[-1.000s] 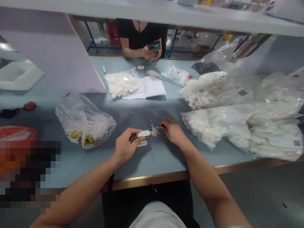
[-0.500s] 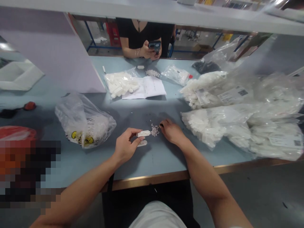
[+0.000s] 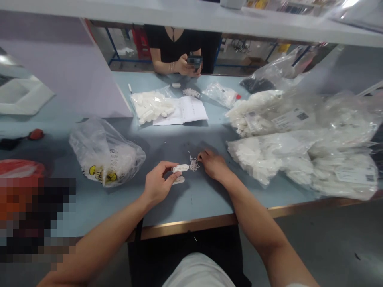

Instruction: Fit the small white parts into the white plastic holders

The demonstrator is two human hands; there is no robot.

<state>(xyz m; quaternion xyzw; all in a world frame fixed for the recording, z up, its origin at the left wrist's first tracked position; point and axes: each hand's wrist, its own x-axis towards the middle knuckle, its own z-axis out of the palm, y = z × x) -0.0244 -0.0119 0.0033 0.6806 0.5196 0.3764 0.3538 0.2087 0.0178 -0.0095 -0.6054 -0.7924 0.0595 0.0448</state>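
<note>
Between the thumb and fingers of my left hand (image 3: 158,182) is a white plastic connector housing (image 3: 180,168) with rows of small holes. A second white housing (image 3: 178,180) lies on the table just below it, partly hidden by my thumb. Beside the held housing's right end lies a small pile of tiny whitish pins (image 3: 194,163). My right hand (image 3: 213,164) is at the pile's right edge, fingers closed together at the tips. Whatever is in those fingertips is too small to make out.
A clear bag with yellow print (image 3: 109,167) sits at left. Several bags of white parts (image 3: 269,155) crowd the right. Farther back lie a bag of white pieces (image 3: 152,105), a paper sheet (image 3: 193,109) and another pin pile (image 3: 191,93). Across the table, a person holds a phone (image 3: 194,61).
My right hand has shifted slightly left, closer to the pin pile. My left hand keeps hold of the housing in nearly the same place.
</note>
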